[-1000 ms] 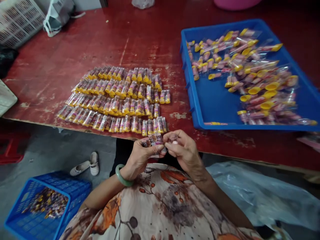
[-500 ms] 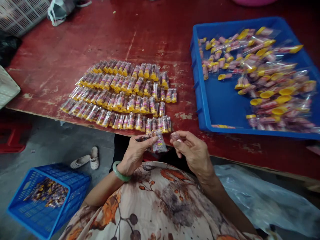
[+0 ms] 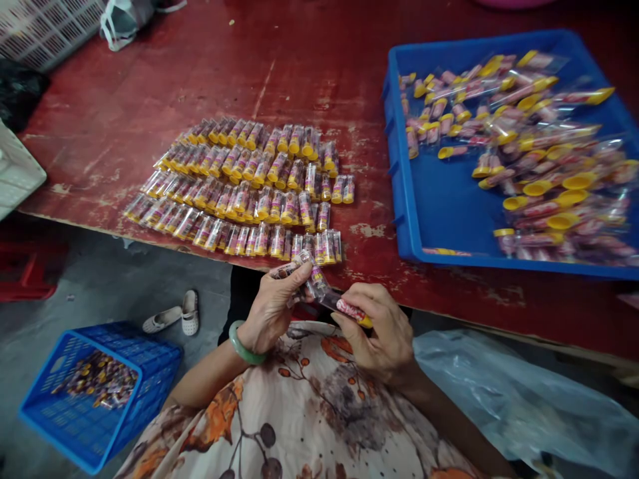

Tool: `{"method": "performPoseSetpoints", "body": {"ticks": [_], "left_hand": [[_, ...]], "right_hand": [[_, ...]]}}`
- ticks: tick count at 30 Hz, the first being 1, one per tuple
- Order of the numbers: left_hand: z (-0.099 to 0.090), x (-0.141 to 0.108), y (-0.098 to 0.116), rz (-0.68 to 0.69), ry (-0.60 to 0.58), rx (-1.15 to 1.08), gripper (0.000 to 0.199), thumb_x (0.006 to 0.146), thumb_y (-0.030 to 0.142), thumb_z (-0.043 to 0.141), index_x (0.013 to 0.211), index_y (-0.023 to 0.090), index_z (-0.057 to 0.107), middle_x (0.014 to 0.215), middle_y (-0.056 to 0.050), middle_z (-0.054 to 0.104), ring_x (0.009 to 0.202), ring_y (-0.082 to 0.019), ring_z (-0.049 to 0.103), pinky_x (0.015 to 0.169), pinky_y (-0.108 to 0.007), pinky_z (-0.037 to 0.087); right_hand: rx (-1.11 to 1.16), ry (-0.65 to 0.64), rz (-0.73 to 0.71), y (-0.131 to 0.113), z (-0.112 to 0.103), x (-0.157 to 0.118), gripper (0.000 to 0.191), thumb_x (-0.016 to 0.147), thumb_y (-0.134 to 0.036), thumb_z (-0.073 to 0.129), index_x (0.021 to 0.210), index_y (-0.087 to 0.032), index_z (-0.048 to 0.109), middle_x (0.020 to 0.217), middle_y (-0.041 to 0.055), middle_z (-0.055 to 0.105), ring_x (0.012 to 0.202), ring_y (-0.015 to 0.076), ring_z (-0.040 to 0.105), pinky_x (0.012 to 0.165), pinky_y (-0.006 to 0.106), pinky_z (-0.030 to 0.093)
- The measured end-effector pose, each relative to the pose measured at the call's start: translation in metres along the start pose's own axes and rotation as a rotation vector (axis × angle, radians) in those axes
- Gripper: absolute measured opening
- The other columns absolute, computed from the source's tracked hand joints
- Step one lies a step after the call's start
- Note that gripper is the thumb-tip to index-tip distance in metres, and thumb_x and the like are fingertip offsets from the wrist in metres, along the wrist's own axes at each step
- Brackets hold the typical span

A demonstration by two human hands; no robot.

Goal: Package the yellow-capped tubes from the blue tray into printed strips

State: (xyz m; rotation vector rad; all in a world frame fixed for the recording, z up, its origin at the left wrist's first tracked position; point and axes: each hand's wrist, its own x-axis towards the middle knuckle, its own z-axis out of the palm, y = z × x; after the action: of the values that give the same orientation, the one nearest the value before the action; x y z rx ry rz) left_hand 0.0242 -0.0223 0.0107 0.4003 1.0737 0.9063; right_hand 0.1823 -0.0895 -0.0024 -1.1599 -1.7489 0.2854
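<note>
My left hand (image 3: 272, 303), with a green bangle at the wrist, pinches clear printed wrappers (image 3: 315, 278) at the table's front edge. Between the fingers of my right hand (image 3: 379, 329) is a small pink-and-white tube (image 3: 351, 310) with a yellow end. The tube's far end meets the wrapper between the two hands; how far it is inside cannot be made out. Just beyond my left hand, rows of wrapped tubes with yellow caps (image 3: 262, 206) lie on the red table (image 3: 200, 73).
A blue tray (image 3: 434, 216) of pink tubes with yellow ends stands at the right. On the floor at the lower left are a blue basket (image 3: 70, 432) with wrapped tubes inside and white clogs (image 3: 190, 313). Clear plastic sheeting (image 3: 494, 392) lies at the lower right.
My right hand has moved slightly down, and the pink-and-white tube with its yellow end now shows in its fingers. The wrapper now extends towards it from my left hand.
</note>
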Motion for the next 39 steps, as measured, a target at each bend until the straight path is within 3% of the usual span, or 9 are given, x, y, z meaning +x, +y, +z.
{"method": "performPoseSetpoints", "body": {"ticks": [8,15,17,20,22,27,32,39], "left_hand": [[-0.001,-0.009,-0.005,0.022,0.018,0.028,0.037,0.059,0.041,0.088,0.077,0.014,0.069,0.067,0.002,0.065,0.057,-0.009,0.058,0.054,-0.020,0.051],[-0.001,-0.013,-0.008,0.071,-0.007,0.003,0.038,0.056,0.039,0.090,0.075,0.012,0.070,0.069,0.000,0.067,0.060,-0.008,0.058,0.059,-0.019,0.049],[-0.003,-0.012,-0.006,0.058,-0.019,0.011,0.035,0.056,0.033,0.091,0.076,0.013,0.070,0.069,0.001,0.067,0.060,-0.008,0.059,0.060,-0.020,0.050],[-0.007,-0.009,-0.002,0.020,-0.008,-0.019,0.031,0.060,0.031,0.089,0.078,0.014,0.070,0.070,0.002,0.066,0.060,-0.008,0.060,0.060,-0.020,0.052],[-0.008,-0.008,-0.002,0.007,-0.007,-0.036,0.030,0.061,0.031,0.088,0.079,0.014,0.070,0.071,0.001,0.067,0.061,-0.008,0.061,0.058,-0.018,0.052],[-0.005,-0.011,-0.008,-0.054,-0.119,0.015,0.028,0.063,0.031,0.088,0.081,0.015,0.073,0.075,-0.002,0.072,0.064,-0.011,0.065,0.063,-0.022,0.055],[-0.002,-0.018,-0.012,-0.076,-0.223,0.068,0.032,0.063,0.038,0.087,0.080,0.014,0.075,0.076,-0.005,0.072,0.063,-0.013,0.065,0.058,-0.023,0.053],[0.003,-0.025,-0.010,-0.078,-0.222,0.061,0.033,0.057,0.036,0.090,0.076,0.014,0.075,0.069,-0.002,0.068,0.054,-0.010,0.060,0.052,-0.022,0.052]], "right_hand": [[-0.159,0.114,-0.126,0.000,0.017,0.000,0.033,0.083,-0.012,0.068,0.112,-0.021,0.054,0.090,0.0081,0.066,0.079,0.0209,0.068,0.064,0.032,0.057],[-0.143,0.155,-0.086,0.007,0.030,-0.008,0.043,0.079,-0.015,0.074,0.116,-0.024,0.055,0.098,0.0074,0.068,0.086,0.0220,0.069,0.069,0.031,0.058],[-0.039,0.082,-0.067,0.005,0.025,-0.002,0.044,0.080,-0.019,0.075,0.119,-0.023,0.055,0.101,0.0089,0.066,0.092,0.0236,0.068,0.076,0.034,0.058],[0.166,-0.132,-0.038,0.003,0.010,0.005,0.043,0.089,-0.032,0.066,0.127,-0.017,0.052,0.116,0.0149,0.061,0.109,0.0276,0.062,0.089,0.041,0.056],[0.234,-0.202,-0.002,0.002,0.002,0.007,0.040,0.092,-0.030,0.058,0.129,-0.018,0.051,0.125,0.0157,0.056,0.111,0.0263,0.060,0.090,0.041,0.055],[0.137,0.026,0.088,0.004,0.001,0.000,0.039,0.088,-0.015,0.061,0.126,-0.024,0.055,0.120,0.0099,0.059,0.083,0.0165,0.062,0.077,0.034,0.057],[0.084,0.120,0.062,0.006,0.010,-0.002,0.036,0.088,-0.017,0.061,0.122,-0.025,0.059,0.113,0.0084,0.065,0.088,0.0203,0.065,0.076,0.037,0.058],[0.065,0.184,0.029,0.005,0.014,-0.007,0.036,0.086,-0.015,0.063,0.120,-0.027,0.063,0.111,0.0067,0.068,0.097,0.0233,0.067,0.080,0.039,0.058]]}}
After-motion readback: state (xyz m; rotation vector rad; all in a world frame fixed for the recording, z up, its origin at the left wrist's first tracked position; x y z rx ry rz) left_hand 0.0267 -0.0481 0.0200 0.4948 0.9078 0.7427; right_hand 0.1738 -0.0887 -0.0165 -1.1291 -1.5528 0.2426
